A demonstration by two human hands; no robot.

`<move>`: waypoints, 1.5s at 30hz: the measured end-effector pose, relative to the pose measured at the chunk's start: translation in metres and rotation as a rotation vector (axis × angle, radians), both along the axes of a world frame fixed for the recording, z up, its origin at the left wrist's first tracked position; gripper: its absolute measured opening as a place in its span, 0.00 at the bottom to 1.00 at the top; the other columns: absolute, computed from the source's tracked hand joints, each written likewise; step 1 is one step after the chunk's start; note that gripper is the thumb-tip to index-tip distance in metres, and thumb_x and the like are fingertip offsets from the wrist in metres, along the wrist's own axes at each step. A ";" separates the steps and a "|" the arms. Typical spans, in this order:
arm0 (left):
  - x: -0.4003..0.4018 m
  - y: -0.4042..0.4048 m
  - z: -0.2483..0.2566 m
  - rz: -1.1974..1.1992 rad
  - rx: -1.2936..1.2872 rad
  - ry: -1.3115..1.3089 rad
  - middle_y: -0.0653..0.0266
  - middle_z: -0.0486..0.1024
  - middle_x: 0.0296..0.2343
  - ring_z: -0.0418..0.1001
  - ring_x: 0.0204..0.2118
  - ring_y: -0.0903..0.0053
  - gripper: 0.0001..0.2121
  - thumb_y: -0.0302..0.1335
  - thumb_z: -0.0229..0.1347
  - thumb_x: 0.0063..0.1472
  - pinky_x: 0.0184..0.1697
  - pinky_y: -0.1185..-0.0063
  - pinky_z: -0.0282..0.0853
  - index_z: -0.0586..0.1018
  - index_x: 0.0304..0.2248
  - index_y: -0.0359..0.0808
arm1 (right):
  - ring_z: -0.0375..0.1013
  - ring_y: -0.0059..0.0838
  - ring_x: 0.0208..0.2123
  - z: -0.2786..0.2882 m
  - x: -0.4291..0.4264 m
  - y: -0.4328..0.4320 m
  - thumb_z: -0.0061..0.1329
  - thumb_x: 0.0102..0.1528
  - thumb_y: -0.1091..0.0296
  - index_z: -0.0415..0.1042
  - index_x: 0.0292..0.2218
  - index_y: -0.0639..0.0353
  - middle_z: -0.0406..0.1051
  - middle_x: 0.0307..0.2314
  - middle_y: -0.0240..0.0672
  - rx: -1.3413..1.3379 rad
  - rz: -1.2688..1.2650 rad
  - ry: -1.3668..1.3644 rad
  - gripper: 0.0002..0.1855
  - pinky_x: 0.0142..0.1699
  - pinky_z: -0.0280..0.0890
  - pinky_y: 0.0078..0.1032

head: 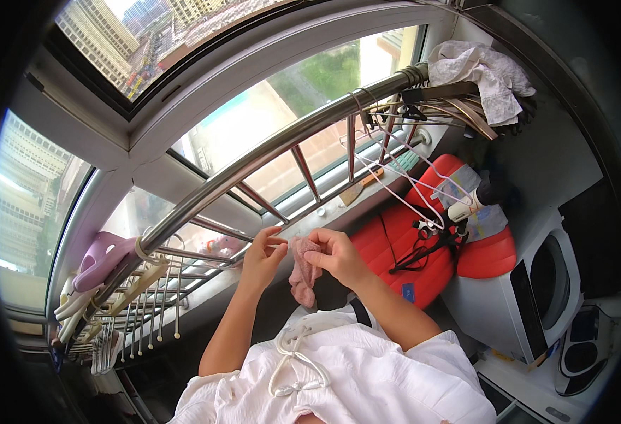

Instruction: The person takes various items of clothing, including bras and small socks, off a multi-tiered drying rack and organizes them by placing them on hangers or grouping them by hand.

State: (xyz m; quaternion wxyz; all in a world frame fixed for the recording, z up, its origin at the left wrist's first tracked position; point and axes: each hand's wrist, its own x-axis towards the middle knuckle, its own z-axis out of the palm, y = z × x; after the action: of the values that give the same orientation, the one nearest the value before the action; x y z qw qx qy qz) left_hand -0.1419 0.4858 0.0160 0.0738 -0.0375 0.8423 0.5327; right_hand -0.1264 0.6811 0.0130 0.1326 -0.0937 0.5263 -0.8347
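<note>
A pink cloth, perhaps a sock (304,273), hangs from my right hand (337,255), pinched between thumb and fingers in front of my chest. Just to its left my left hand (266,253) is raised with its fingers apart and nothing in them. Beyond both hands runs a stainless steel railing (268,153) along the window. Pink wire hangers (390,185) hang from its bar on the right. White and cream hangers (143,289) hang at its left end, beside a purple plastic piece (101,259) on the bar.
A red padded seat (374,238) on the right carries a black strap and a white-and-black device (464,209). Behind it stands a white front-loading machine (517,307). A brush (361,188) lies on the window sill. More hangers (459,103) and a pale cloth (480,69) crowd the railing's right end.
</note>
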 end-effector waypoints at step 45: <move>-0.112 0.182 -0.210 -0.842 -0.435 0.525 0.49 0.68 0.39 0.67 0.41 0.55 0.24 0.19 0.50 0.51 0.45 0.69 0.65 0.66 0.50 0.30 | 0.71 0.43 0.19 -0.243 -0.085 0.164 0.43 0.51 0.70 0.62 0.27 0.69 0.68 0.16 0.46 0.595 -1.143 -0.453 0.09 0.26 0.65 0.36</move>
State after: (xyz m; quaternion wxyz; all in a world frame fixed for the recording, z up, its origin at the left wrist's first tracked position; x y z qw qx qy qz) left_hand -0.2543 0.6682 -0.1938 0.0584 0.4231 0.8655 0.2618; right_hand -0.2113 0.8447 -0.2304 -0.2019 0.4163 0.6594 -0.5926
